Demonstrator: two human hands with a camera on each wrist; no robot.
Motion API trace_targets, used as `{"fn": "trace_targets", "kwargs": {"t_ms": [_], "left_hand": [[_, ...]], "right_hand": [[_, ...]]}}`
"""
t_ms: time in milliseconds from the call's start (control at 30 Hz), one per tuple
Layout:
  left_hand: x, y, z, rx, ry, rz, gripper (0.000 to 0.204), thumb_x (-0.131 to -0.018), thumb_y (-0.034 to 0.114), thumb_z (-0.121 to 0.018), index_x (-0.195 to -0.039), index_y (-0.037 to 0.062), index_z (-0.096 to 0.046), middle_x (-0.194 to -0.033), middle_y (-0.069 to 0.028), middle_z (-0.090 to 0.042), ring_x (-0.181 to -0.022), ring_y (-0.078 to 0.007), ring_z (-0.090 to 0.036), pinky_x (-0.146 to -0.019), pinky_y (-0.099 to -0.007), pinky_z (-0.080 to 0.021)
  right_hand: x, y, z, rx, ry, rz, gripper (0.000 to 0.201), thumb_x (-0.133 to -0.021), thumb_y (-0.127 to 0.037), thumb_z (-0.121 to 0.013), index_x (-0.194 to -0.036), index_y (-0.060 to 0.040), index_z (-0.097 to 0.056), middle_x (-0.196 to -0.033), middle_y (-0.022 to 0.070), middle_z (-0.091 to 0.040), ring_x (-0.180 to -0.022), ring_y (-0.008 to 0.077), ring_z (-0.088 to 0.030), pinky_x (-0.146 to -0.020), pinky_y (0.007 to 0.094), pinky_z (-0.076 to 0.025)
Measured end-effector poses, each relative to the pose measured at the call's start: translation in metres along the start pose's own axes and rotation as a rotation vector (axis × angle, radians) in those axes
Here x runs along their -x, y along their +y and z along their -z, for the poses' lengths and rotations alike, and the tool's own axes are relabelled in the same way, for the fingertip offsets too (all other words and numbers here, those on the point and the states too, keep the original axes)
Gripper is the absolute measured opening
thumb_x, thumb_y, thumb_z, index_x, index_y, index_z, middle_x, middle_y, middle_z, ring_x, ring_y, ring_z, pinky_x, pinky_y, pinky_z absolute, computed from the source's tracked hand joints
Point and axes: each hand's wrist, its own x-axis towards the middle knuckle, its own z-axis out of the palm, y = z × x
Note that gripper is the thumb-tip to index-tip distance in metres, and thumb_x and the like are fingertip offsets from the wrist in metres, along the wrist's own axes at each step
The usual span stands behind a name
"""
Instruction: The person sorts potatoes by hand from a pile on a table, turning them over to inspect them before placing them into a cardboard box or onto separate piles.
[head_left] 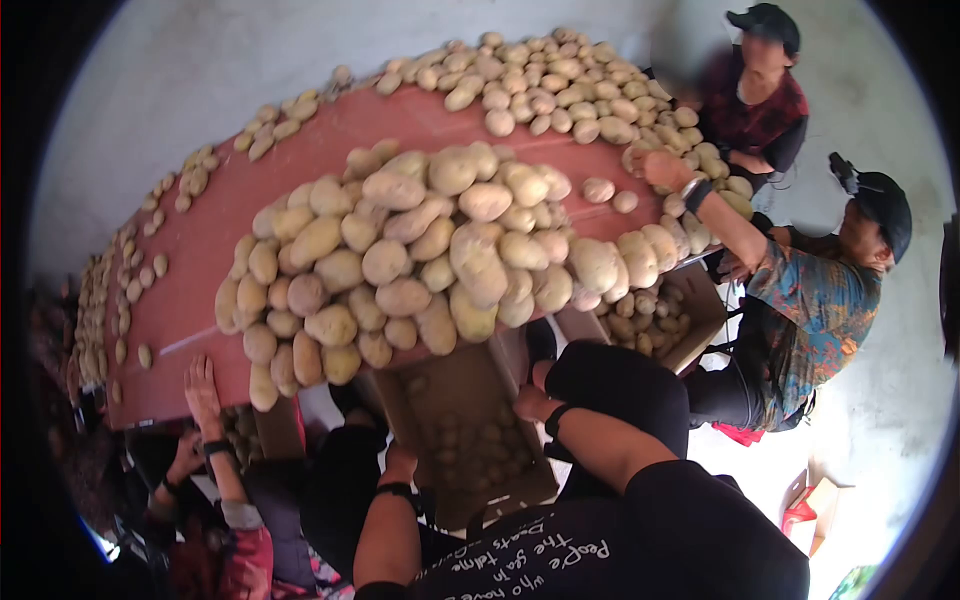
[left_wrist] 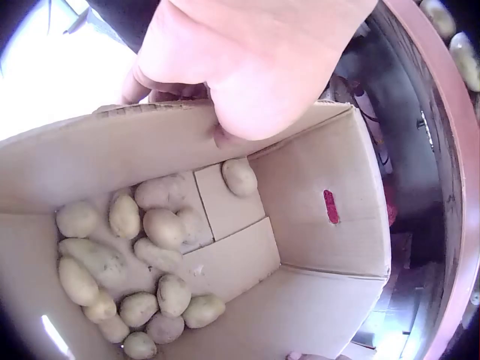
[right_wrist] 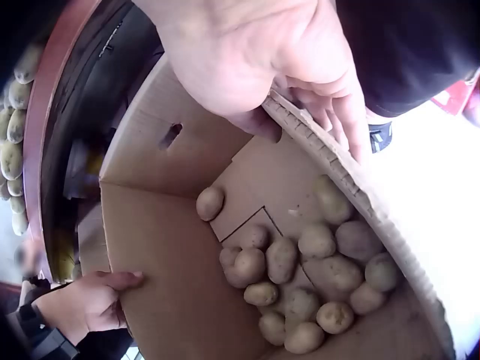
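An open cardboard box (head_left: 395, 400) stands between the person's knees, below the table edge, with several potatoes (left_wrist: 172, 295) spread over its bottom. My left hand (left_wrist: 255, 60) grips the rim of one side wall, thumb inside and fingers outside. On the opposite wall, my right hand (right_wrist: 255, 60) holds the rim the same way, its thumb over the inner face. The right wrist view also catches the left hand (right_wrist: 86, 304) at the far wall. Handle holes (right_wrist: 171, 136) are cut in the box's end.
Potatoes are heaped (head_left: 400, 250) along the near edge of the red table (head_left: 330, 130), with more along its far side. A second box of potatoes (head_left: 690, 340) sits to the right. People sit close by: one in a patterned shirt (head_left: 815, 310) at right, another's hand (head_left: 203, 390) at left.
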Motion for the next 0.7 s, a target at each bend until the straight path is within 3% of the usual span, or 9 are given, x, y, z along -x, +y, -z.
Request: {"fn": "trace_targets", "kwargs": {"t_ms": [33, 100, 167, 233, 433, 500, 567, 600, 700], "left_hand": [[0.004, 0.001, 0.010, -0.244, -0.106, -0.129, 0.034, -0.090, 0.018, -0.047, -0.120, 0.0078, -0.061, -0.120, -0.0130, -0.063, -0.113, -0.0272, -0.059, -0.095, -0.0371, -0.048], [0.009, 0.000, -0.008, 0.127, 0.035, 0.097, 0.032, -0.088, 0.014, -0.050, -0.115, 0.0082, -0.064, -0.117, -0.0128, -0.064, -0.110, -0.0275, -0.061, -0.092, -0.0373, -0.049], [0.029, 0.027, 0.047, -0.247, -0.160, -0.001, 0.027, -0.083, 0.012, -0.057, -0.108, 0.0079, -0.068, -0.110, -0.0137, -0.067, -0.104, -0.0294, -0.064, -0.087, -0.0380, -0.052], [0.035, 0.028, 0.051, -0.272, -0.209, 0.034, 0.024, -0.080, 0.010, -0.061, -0.101, 0.0077, -0.071, -0.104, -0.0136, -0.069, -0.099, -0.0299, -0.066, -0.083, -0.0382, -0.054], [0.062, 0.033, 0.084, -0.275, -0.390, 0.056, 0.027, -0.087, 0.016, -0.050, -0.101, 0.0071, -0.072, -0.103, -0.0169, -0.069, -0.099, -0.0319, -0.066, -0.083, -0.0404, -0.053], [0.058, 0.030, 0.078, -0.235, -0.301, 0.151, 0.029, -0.087, 0.018, -0.052, -0.107, 0.0048, -0.068, -0.105, -0.0190, -0.068, -0.100, -0.0341, -0.066, -0.085, -0.0410, -0.053], [0.056, 0.033, 0.064, 0.417, 0.098, 0.678, 0.035, -0.082, 0.019, -0.061, -0.113, 0.0031, -0.061, -0.100, -0.0185, -0.069, -0.094, -0.0333, -0.068, -0.081, -0.0420, -0.055], [0.056, 0.031, 0.058, 0.577, 0.197, 0.774, 0.038, -0.081, 0.019, -0.061, -0.116, 0.0025, -0.058, -0.100, -0.0189, -0.069, -0.092, -0.0336, -0.068, -0.080, -0.0427, -0.055], [0.059, 0.019, 0.056, 0.711, 0.325, 0.750, 0.043, -0.084, 0.020, -0.057, -0.122, 0.0011, -0.050, -0.099, -0.0215, -0.068, -0.088, -0.0355, -0.069, -0.077, -0.0448, -0.056]], "right_hand": [[0.000, 0.003, -0.006, -0.079, -0.014, -0.011, 0.034, -0.076, -0.015, -0.061, -0.103, 0.0052, -0.066, -0.096, 0.0258, -0.067, -0.090, 0.0367, -0.067, -0.076, 0.0431, -0.055], [-0.008, 0.007, -0.007, -0.167, -0.010, -0.001, 0.043, -0.077, -0.017, -0.060, -0.112, 0.0080, -0.061, -0.101, 0.0289, -0.065, -0.094, 0.0387, -0.066, -0.081, 0.0432, -0.054], [-0.004, 0.008, -0.012, -0.167, 0.015, 0.059, 0.044, -0.077, -0.017, -0.058, -0.114, 0.0084, -0.058, -0.105, 0.0295, -0.064, -0.098, 0.0398, -0.064, -0.084, 0.0429, -0.052], [0.009, 0.004, -0.006, -0.140, 0.073, 0.144, 0.041, -0.078, -0.013, -0.055, -0.112, 0.0088, -0.056, -0.107, 0.0288, -0.063, -0.102, 0.0405, -0.063, -0.087, 0.0429, -0.051], [0.037, -0.002, 0.001, -0.168, 0.052, 0.220, 0.053, -0.073, -0.019, -0.065, -0.119, 0.0047, -0.056, -0.107, 0.0286, -0.064, -0.101, 0.0399, -0.062, -0.087, 0.0406, -0.050], [0.052, -0.005, 0.006, -0.161, 0.036, 0.223, 0.054, -0.073, -0.019, -0.066, -0.120, 0.0052, -0.055, -0.107, 0.0283, -0.064, -0.102, 0.0401, -0.062, -0.088, 0.0408, -0.050], [0.068, -0.008, 0.007, -0.149, 0.084, 0.252, 0.055, -0.072, -0.017, -0.068, -0.120, 0.0069, -0.054, -0.105, 0.0295, -0.064, -0.101, 0.0414, -0.062, -0.087, 0.0417, -0.050], [0.075, -0.007, 0.005, -0.155, 0.117, 0.266, 0.056, -0.072, -0.017, -0.068, -0.121, 0.0073, -0.054, -0.105, 0.0299, -0.063, -0.101, 0.0416, -0.062, -0.087, 0.0420, -0.050], [0.091, -0.003, 0.003, -0.174, 0.135, 0.297, 0.060, -0.071, -0.016, -0.069, -0.123, 0.0079, -0.051, -0.106, 0.0311, -0.062, -0.102, 0.0420, -0.061, -0.089, 0.0416, -0.049]]}}
